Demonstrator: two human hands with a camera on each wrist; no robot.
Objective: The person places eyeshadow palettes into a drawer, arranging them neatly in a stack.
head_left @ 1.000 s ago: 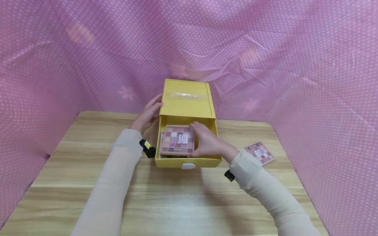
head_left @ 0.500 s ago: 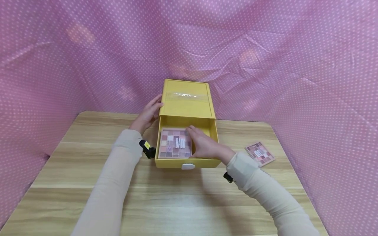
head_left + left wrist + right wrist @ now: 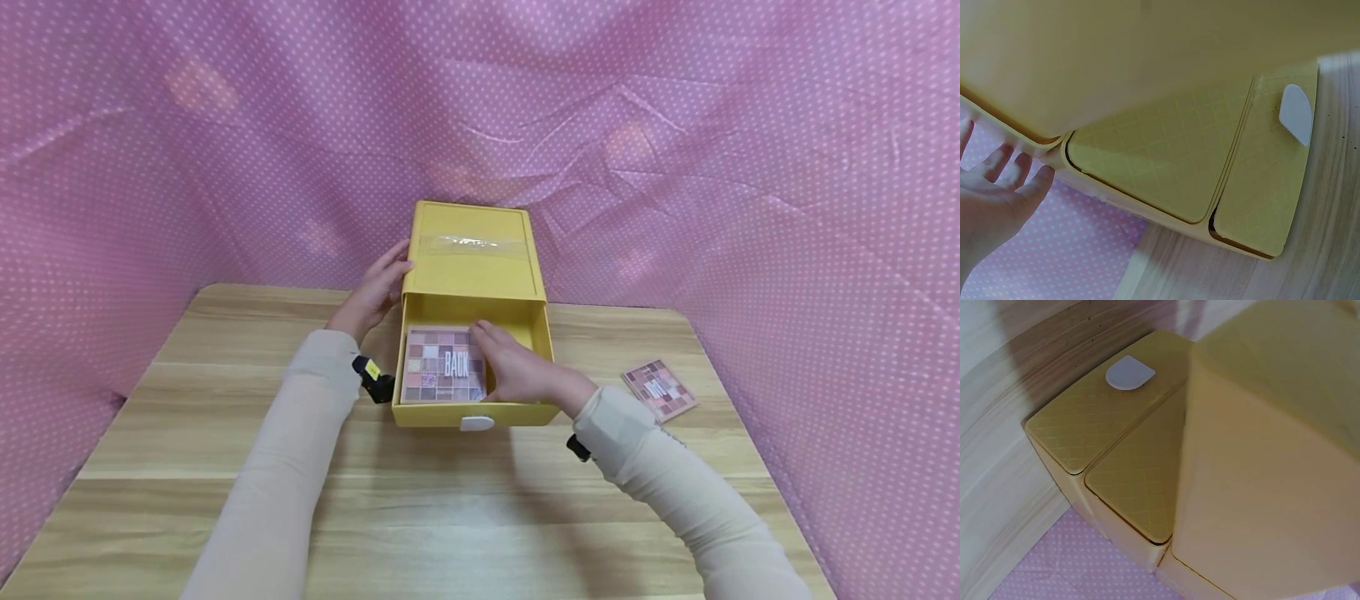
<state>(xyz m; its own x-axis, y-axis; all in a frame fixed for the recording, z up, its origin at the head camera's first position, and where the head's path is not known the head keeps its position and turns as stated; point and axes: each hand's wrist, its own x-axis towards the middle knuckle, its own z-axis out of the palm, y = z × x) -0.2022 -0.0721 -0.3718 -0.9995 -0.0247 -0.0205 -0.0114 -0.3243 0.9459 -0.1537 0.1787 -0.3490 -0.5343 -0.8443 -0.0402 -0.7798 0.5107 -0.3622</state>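
A yellow drawer unit (image 3: 474, 273) stands at the back of the table, its top drawer (image 3: 517, 415) pulled out. Inside, against the drawer's left side, lies an eyeshadow palette (image 3: 431, 368) marked "BACK". My right hand (image 3: 525, 368) reaches into the drawer and holds that palette by its right edge, thumb near and fingers far. What lies beneath the palette is hidden. My left hand (image 3: 372, 293) rests its fingers against the unit's left side; the left wrist view shows these fingers (image 3: 1013, 172) spread along the frame. In the right wrist view the drawer (image 3: 1266, 487) hides my right hand.
Another eyeshadow palette (image 3: 660, 390) lies on the wooden table (image 3: 450, 517), to the right of the unit. Lower drawers (image 3: 1166, 156) with white tabs are shut beneath the pulled-out one. A pink dotted cloth (image 3: 480, 108) hangs behind and at both sides.
My right hand has lowered the palette into the drawer and shifted it slightly left, over the palette seen under it earlier. My left hand stays in place.
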